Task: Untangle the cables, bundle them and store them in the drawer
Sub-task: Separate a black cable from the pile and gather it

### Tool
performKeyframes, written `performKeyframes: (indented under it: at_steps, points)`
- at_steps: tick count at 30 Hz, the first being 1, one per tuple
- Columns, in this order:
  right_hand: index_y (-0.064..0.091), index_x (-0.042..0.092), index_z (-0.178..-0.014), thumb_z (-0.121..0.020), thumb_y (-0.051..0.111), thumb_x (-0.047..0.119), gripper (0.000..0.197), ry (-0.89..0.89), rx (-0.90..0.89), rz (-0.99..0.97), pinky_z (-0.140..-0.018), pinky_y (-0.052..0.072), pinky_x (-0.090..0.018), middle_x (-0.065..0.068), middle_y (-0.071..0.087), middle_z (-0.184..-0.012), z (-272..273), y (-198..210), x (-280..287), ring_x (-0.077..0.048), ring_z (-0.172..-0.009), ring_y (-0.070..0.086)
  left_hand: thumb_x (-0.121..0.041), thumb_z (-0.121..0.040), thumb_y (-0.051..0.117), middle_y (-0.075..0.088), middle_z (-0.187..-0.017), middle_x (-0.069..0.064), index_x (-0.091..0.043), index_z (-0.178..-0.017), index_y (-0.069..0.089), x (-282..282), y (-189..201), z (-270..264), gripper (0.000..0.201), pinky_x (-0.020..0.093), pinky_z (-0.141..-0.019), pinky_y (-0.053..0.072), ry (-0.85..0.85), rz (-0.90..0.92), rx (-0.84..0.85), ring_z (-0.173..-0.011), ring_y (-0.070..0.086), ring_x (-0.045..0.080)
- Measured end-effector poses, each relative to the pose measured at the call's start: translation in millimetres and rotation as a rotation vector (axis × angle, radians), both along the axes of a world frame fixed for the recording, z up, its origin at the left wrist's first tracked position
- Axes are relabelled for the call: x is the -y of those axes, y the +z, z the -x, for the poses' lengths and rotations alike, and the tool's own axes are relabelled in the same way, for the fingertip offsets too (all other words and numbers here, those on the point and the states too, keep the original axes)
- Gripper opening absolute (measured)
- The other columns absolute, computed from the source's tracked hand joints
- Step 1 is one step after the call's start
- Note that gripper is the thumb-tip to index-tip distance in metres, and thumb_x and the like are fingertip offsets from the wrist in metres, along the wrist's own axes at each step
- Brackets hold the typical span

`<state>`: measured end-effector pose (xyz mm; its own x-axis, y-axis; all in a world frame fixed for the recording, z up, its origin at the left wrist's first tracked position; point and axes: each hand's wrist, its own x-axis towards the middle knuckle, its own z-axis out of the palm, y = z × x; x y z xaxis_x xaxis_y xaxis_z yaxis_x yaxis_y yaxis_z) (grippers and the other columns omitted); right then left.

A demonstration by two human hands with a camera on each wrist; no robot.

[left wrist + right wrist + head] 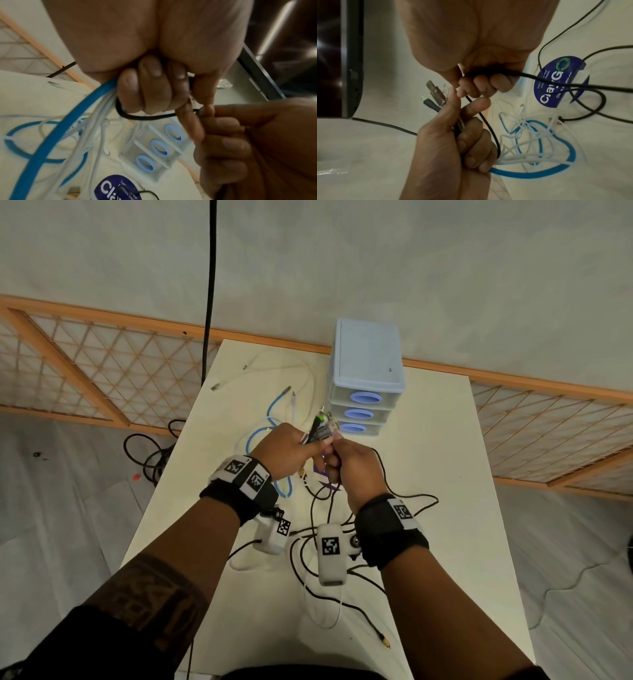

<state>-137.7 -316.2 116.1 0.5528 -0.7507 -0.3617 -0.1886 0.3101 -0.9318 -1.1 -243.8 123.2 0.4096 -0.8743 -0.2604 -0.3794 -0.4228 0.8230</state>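
Above the table, both hands meet, each grip closed on cable. Left hand curls round a bunch of cables, white, blue and black, with their plugs sticking out past its thumb: a metal USB end and a green-tipped jack show plainly. Right hand touches it, fingers curled on a black cable that runs out of the fist to the right and also down into the left hand's bunch.

Below the left grip, a blue cable and white ones hang to the table in loose loops, tangled together. Under the right grip, black cable loops spread over the table toward the person, one ending in a gold plug. A round blue sticker lies under the black loops.

Just beyond the hands stands a drawer unit, pale blue, three drawers with oval handles, all shut. Farther out to the left, a white cable lies by itself
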Motion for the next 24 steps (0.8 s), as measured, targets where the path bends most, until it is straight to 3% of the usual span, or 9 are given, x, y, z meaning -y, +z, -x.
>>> performKeyframes:
  at_steps: [3,5,8,11,13,16,19,22,24]
  points:
    - [0.060,0.008,-0.086,-0.107,0.044,0.020,0.029,0.029,0.053,-0.080,-0.048,0.031,-0.025,0.000,0.045,-0.058,-0.5,-2.6,-1.5,-0.015,-0.050,0.038,-0.048,-0.094,0.067,0.036,-0.043,-0.002,-0.019,-0.041,0.043,3.7,-0.8,-6.4,0.065,0.030,-0.051,0.029,0.050,0.009,0.102,-0.043,0.035,0.015]
    - [0.061,0.009,-0.086,-0.107,0.043,0.019,0.028,0.090,0.061,-0.064,-0.048,0.030,-0.026,-0.001,0.044,-0.060,-1.3,-3.3,-2.6,-0.016,-0.049,0.038,-0.051,-0.091,0.070,0.038,-0.051,0.009,-0.006,-0.053,0.050,8.5,-0.4,-9.6,0.062,0.030,-0.052,0.029,0.171,0.033,0.042,-0.047,0.034,0.021]
    - [0.060,0.010,-0.086,-0.106,0.042,0.017,0.028,0.234,0.039,-0.035,-0.050,0.027,-0.028,-0.002,0.043,-0.060,-3.0,-4.4,-5.8,-0.016,-0.048,0.038,-0.050,-0.089,0.072,0.037,-0.050,0.005,0.003,-0.084,0.072,15.2,2.5,-24.4,0.054,0.023,-0.042,0.024,0.531,0.172,-0.384,-0.041,0.028,0.019]
    - [0.061,0.012,-0.087,-0.106,0.041,0.019,0.028,0.316,-0.026,0.019,-0.049,0.029,-0.027,0.000,0.044,-0.060,-3.9,-8.4,-9.1,-0.014,-0.049,0.037,-0.044,-0.093,0.071,0.029,-0.045,-0.003,0.003,-0.097,0.068,14.3,5.0,-35.3,0.048,0.021,-0.041,0.018,0.595,0.212,-0.575,-0.036,0.022,0.012]
    - [0.061,0.015,-0.086,-0.104,0.041,0.019,0.028,0.300,-0.070,0.064,-0.048,0.029,-0.025,0.003,0.044,-0.056,-5.6,-9.4,-8.3,-0.014,-0.048,0.035,-0.040,-0.090,0.076,0.028,-0.045,-0.004,-0.006,-0.082,0.059,11.1,4.5,-32.1,0.039,0.022,-0.042,0.018,0.508,0.171,-0.551,-0.037,0.021,0.013]
    - [0.065,0.014,-0.090,-0.104,0.045,0.023,0.026,0.254,-0.119,0.125,-0.046,0.032,-0.023,0.007,0.048,-0.049,-9.4,-7.6,-3.6,-0.013,-0.045,0.040,-0.034,-0.087,0.080,0.030,-0.049,0.000,-0.012,-0.062,0.046,8.1,-1.1,-24.1,0.047,0.023,-0.044,0.018,0.299,0.056,-0.476,-0.041,0.021,0.015]
    - [0.066,0.011,-0.096,-0.106,0.045,0.025,0.027,0.255,-0.153,0.130,-0.044,0.035,-0.022,0.006,0.050,-0.047,-14.7,-3.7,-2.6,-0.012,-0.042,0.042,-0.024,-0.085,0.080,0.035,-0.054,0.005,0.008,-0.082,0.068,9.2,-4.6,-23.0,0.035,0.022,-0.042,0.021,0.293,0.051,-0.374,-0.045,0.024,0.018]
    - [0.065,0.007,-0.096,-0.107,0.043,0.026,0.031,0.262,-0.121,0.019,-0.041,0.031,-0.020,-0.005,0.049,-0.054,-13.7,-0.1,-5.8,-0.016,-0.041,0.036,-0.027,-0.085,0.080,0.036,-0.043,-0.005,-0.009,-0.089,0.081,12.8,-0.7,-29.9,0.019,0.024,-0.042,0.023,0.438,0.122,-0.294,-0.040,0.025,0.015]
    - [0.065,0.010,-0.093,-0.107,0.042,0.029,0.033,0.299,-0.121,-0.014,-0.040,0.028,-0.019,-0.006,0.048,-0.057,-6.9,-0.7,-8.7,-0.017,-0.041,0.037,-0.035,-0.086,0.080,0.031,-0.039,-0.007,-0.013,-0.093,0.082,14.1,1.4,-41.5,0.024,0.024,-0.042,0.023,0.557,0.165,-0.329,-0.036,0.022,0.014]
